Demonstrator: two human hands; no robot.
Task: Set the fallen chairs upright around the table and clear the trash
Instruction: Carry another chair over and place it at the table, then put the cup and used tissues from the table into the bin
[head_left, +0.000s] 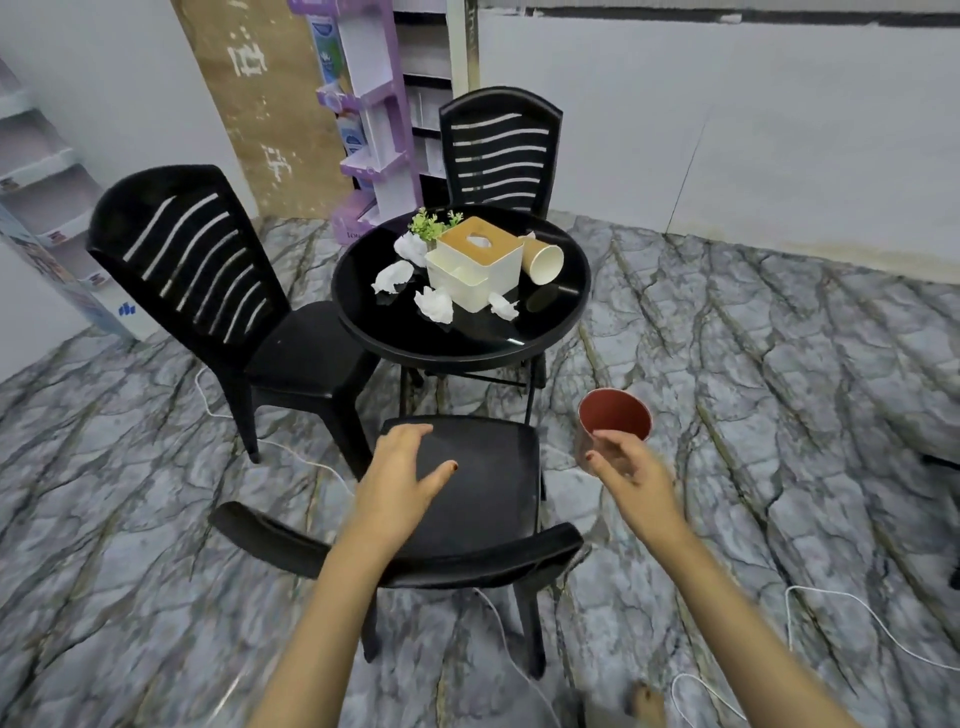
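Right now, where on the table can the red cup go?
The near edge of the table is bare, between its rim and the crumpled tissues. Crowded around the tissue box: tissues left and front, tipped paper cup right.

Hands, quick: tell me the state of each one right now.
Left hand: open, fingers spread over the seat of the near chair.
Right hand: holds the red cup.

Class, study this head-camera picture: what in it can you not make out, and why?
Far chair: seat hidden behind the table and tissue box.
Red cup: lower part hidden by the right hand.
Dark object: cut off by the right edge.
Display rack: labels blurred.
Left hand: touching the near chair or hovering, unclear.
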